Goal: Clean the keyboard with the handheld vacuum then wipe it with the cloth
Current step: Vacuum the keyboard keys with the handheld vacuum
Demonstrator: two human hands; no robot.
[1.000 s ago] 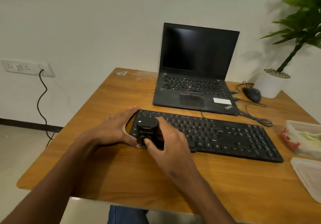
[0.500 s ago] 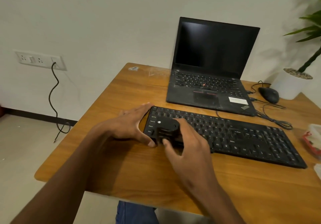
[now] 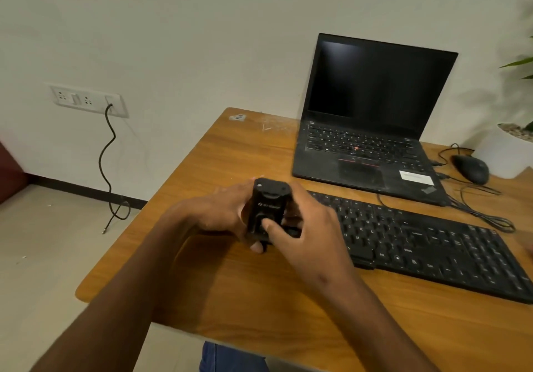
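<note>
head view: both hands hold the handheld vacuum over the keyboard's 9 o'clock end, at counter centre. left hand grip clasps its side, right hand wraps it, thumb on the front, prob. pressing a switch. vacuuming step looks barely begun; next it needs passes toward 3 o'clock. cloth not seen. logo on vacuum too blurred to read; laptop sticker unreadable.

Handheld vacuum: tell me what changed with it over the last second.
The handheld vacuum went from standing on the keyboard's left end to tipped and lifted between both hands. The left hand, earlier resting beside the keyboard, now grips its side; the right hand still holds it, thumb on the front. Keyboard, laptop and mouse stayed put.
</note>
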